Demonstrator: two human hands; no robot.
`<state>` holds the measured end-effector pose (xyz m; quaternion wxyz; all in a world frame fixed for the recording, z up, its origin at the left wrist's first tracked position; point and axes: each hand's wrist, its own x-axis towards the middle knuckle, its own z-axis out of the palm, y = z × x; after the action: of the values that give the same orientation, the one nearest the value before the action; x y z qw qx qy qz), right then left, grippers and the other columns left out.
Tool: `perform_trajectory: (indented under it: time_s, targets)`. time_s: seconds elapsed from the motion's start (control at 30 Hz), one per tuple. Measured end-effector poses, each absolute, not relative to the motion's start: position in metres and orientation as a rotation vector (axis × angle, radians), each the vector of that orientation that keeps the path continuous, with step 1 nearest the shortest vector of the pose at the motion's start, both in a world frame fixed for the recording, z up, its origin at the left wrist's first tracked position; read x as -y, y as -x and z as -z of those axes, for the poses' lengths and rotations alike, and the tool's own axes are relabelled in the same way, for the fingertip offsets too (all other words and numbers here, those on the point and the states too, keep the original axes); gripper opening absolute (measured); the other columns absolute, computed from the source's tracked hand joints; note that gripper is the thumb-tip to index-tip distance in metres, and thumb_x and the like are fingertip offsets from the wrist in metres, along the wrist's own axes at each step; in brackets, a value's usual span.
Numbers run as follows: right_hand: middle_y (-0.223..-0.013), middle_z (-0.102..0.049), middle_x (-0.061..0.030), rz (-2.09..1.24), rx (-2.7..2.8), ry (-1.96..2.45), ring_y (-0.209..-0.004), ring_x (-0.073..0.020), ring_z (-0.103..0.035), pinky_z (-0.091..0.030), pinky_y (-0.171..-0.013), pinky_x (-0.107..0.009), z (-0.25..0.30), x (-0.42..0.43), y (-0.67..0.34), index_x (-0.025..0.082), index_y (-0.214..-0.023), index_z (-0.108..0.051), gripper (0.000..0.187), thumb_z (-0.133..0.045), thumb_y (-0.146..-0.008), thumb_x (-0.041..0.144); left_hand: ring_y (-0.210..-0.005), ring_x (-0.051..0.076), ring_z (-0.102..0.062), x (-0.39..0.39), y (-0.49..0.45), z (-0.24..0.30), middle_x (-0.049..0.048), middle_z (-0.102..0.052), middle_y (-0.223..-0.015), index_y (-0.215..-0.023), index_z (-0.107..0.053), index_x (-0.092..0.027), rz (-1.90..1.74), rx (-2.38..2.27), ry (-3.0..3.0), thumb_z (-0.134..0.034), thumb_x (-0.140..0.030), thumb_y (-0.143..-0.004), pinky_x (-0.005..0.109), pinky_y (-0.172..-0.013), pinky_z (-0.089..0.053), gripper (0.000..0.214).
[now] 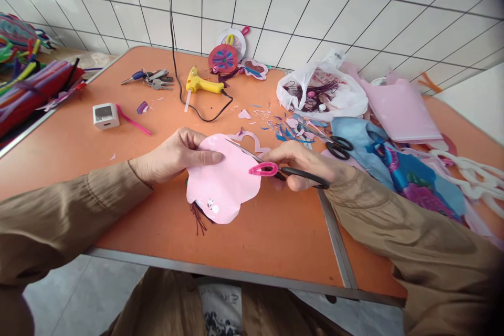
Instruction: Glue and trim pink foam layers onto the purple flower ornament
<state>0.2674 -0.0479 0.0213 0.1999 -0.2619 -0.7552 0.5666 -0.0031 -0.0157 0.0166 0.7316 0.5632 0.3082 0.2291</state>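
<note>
My left hand [175,155] pinches the upper left edge of a pink cloud-shaped foam sheet [224,181] held just above the orange table [137,210]. My right hand [305,163] grips black-handled scissors [303,174], whose blades reach across the sheet's top edge. A pink hair clip [263,169] sits at the scissors' pivot, over the sheet's right side. Dark purple strands [198,220] stick out from under the sheet's lower left.
A second pair of black scissors [338,147] lies among paper scraps [283,128]. A yellow glue gun [200,84] with black cord, keys [155,80], a white cube [105,115], a plastic bag [321,92], pink sheets [397,107], blue fabric [397,168] and pipe cleaners [27,84] surround the hands.
</note>
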Motion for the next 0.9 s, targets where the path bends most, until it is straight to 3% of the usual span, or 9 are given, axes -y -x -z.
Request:
perform_trajectory:
  time_s: [0.2,0.33,0.5,0.6,0.9]
  targets:
    - [-0.061,-0.057,0.0002,-1.696,2.045,0.73,-0.057,-0.0091,-0.049,-0.033,-0.054,-0.024,-0.021,0.048,-0.271,0.008,-0.093,-0.069,0.06,-0.069,-0.074,0.065,-0.059,0.018,-0.071,0.015,0.003,-0.016,0.0074,-0.077,-0.073,-0.076,-0.079,-0.012,-0.495,-0.665,-1.236,-0.081,-0.029,-0.073,0.023,-0.052,-0.059,0.018]
    - [-0.071,-0.061,-0.0022,-1.613,1.885,0.808,-0.063,-0.0113,-0.055,-0.041,-0.059,-0.025,-0.018,0.048,-0.266,0.012,-0.094,-0.064,0.056,-0.068,-0.075,0.065,-0.061,0.018,-0.071,0.016,0.003,-0.015,0.0078,-0.078,-0.076,-0.08,-0.079,-0.012,-0.495,-0.685,-1.248,-0.08,-0.03,-0.074,0.025,-0.054,-0.059,0.019]
    - [-0.087,-0.065,-0.0021,-1.473,1.541,0.986,-0.076,-0.0141,-0.061,-0.049,-0.064,-0.026,-0.022,0.059,-0.238,0.02,-0.101,-0.056,0.043,-0.079,-0.069,0.037,-0.06,0.015,-0.068,0.025,-0.003,-0.016,0.0075,-0.076,-0.073,-0.079,-0.078,-0.01,-0.526,-0.751,-1.386,-0.076,-0.032,-0.077,0.021,-0.053,-0.054,0.023]
    - [-0.078,-0.062,0.0028,-1.345,1.553,1.085,-0.069,-0.0109,-0.057,-0.046,-0.061,-0.022,-0.025,0.067,-0.223,0.021,-0.096,-0.057,0.041,-0.079,-0.06,0.021,-0.058,0.012,-0.064,0.029,-0.007,-0.016,0.0059,-0.074,-0.069,-0.08,-0.077,-0.009,-0.561,-0.758,-1.48,-0.074,-0.032,-0.079,0.018,-0.051,-0.05,0.023]
    - [-0.069,-0.06,0.0042,-1.246,1.493,1.169,-0.063,-0.0094,-0.054,-0.042,-0.057,-0.021,-0.023,0.075,-0.214,0.019,-0.086,-0.057,0.031,-0.07,-0.059,0.011,-0.055,0.014,-0.062,0.034,-0.007,-0.021,0.0049,-0.07,-0.065,-0.077,-0.075,-0.009,-0.497,-0.784,-1.603,-0.073,-0.036,-0.077,0.022,-0.048,-0.047,0.027]
